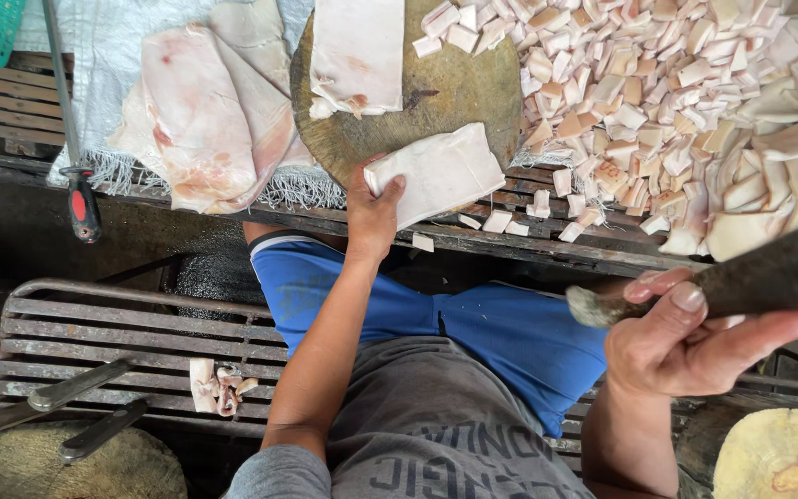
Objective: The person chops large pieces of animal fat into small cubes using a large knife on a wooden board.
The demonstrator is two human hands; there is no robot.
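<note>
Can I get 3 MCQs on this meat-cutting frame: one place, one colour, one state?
1. Where does the white slab under the left hand lie?
A. at the near edge of the round chopping block
B. on the bench
C. in the green basket

2. What colour are the shorts?
A. red
B. blue
C. black

3. What is the right hand doing?
A. resting empty
B. pressing the pile of cubes
C. gripping a dark knife handle

A: the slab overhangs the block's near edge. B: blue cloth shows across the lap. C: fingers wrap the handle.
</note>
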